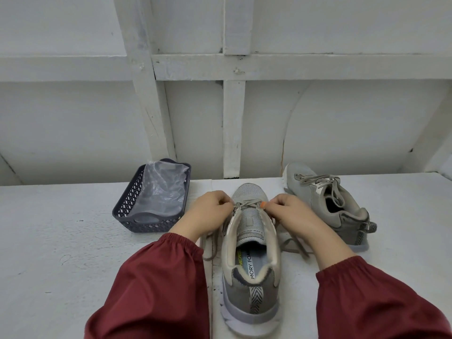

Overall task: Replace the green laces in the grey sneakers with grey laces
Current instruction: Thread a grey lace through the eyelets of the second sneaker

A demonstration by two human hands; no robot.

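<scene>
Head view: our left hand (210, 212) and right hand (288, 212) pinch the grey lace (247, 204), flanking the sneaker (249, 299) at its toe end. Heel faces us, so lacing should run back toward us.

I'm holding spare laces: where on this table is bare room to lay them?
Bare table lies left of the near sneaker, in front of the basket, and at the far right, past the second sneaker. The middle is crowded: the left hand and right hand pinch the grey lace, its loose ends trailing either side.
</scene>
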